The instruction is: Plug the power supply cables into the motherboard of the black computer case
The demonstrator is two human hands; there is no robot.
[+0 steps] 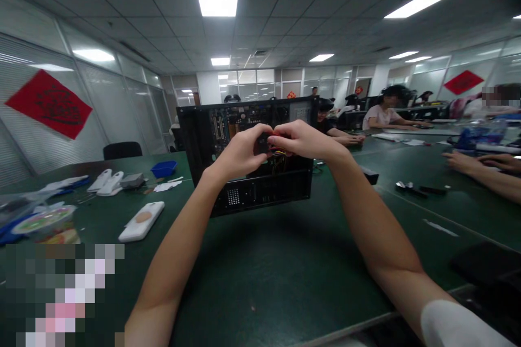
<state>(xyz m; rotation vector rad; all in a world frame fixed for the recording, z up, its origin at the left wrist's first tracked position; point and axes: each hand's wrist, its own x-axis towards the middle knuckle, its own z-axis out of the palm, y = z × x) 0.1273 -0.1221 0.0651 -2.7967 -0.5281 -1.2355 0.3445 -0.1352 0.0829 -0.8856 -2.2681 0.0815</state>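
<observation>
A black computer case (pixel 268 191) stands on the green table with its open side toward me, tilted a little. Inside it the motherboard (pixel 220 127) shows at the upper left. My left hand (pixel 244 153) is curled in front of the board, thumb and fingers bent around something dark that I cannot make out. Close against it, my right hand (pixel 303 140) has its fingers pinched on thin red and yellow wires (pixel 279 152). The fingertips of both hands nearly meet. Behind them, the wires' far ends are hidden.
Left on the green table (pixel 260 276) lie a white power bank-like block (pixel 142 221), a blue tray (pixel 163 168), white shoe-shaped objects (pixel 108 181) and a clear food tub (pixel 51 225). Dark small parts (pixel 419 190) lie right. Another person's hands (pixel 480 165) rest at the right edge.
</observation>
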